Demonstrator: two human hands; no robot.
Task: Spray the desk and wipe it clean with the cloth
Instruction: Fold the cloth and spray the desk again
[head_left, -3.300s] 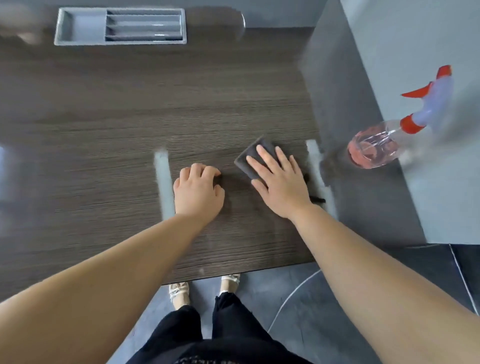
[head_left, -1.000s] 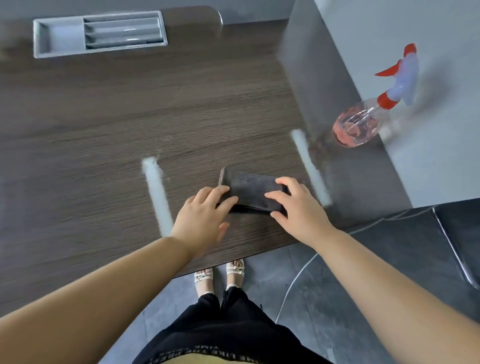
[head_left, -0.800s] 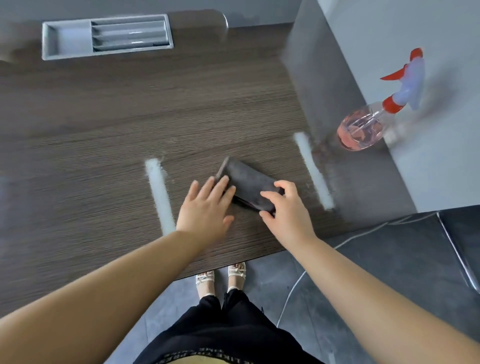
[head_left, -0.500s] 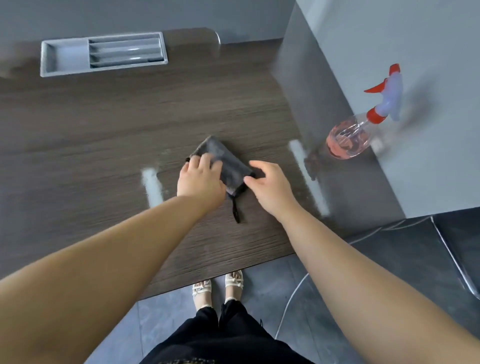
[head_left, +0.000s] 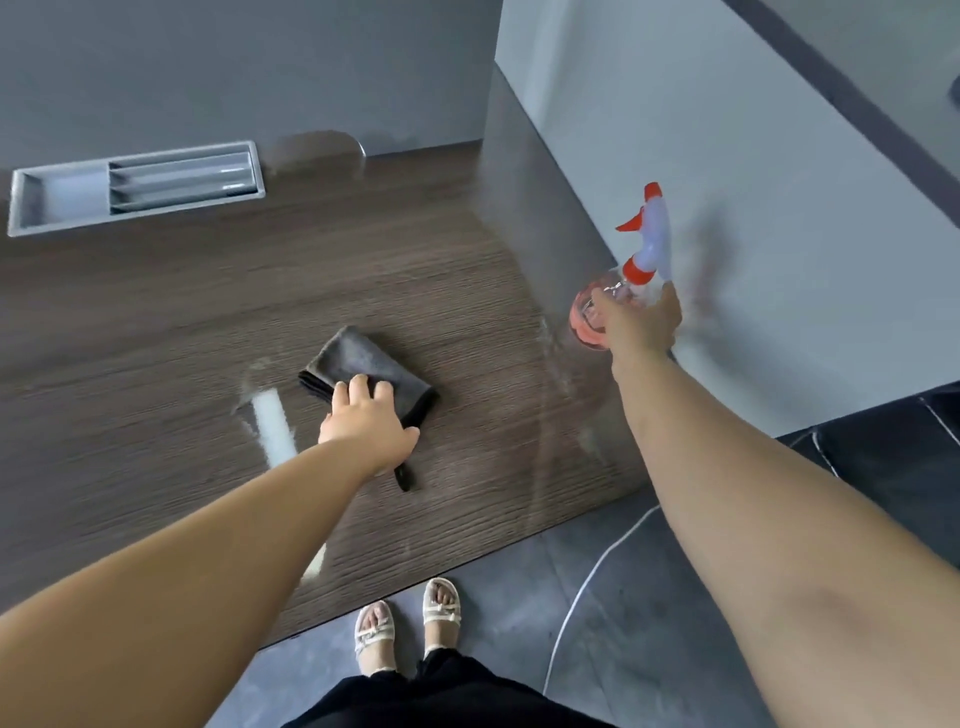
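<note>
Well, right of the cloth (head_left: 363, 364), the right hand (head_left: 641, 325) spreads thumb and fingers round the standing bottle (head_left: 652, 239), grip unsure; the left hand (head_left: 366, 421) presses the cloth flat-fingered.

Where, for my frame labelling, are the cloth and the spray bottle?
cloth (head_left: 358, 358): head view, bare folded top surface.
spray bottle (head_left: 638, 270): head view, red collar below the white trigger head.

The folded dark grey cloth (head_left: 363, 366) is laid mid-way on the dark wood-grain desk (head_left: 156, 322); the grey slotted tray (head_left: 62, 202) is sunk in back left, and the clear red-trigger spray bottle (head_left: 647, 244) is parked off right.
</note>
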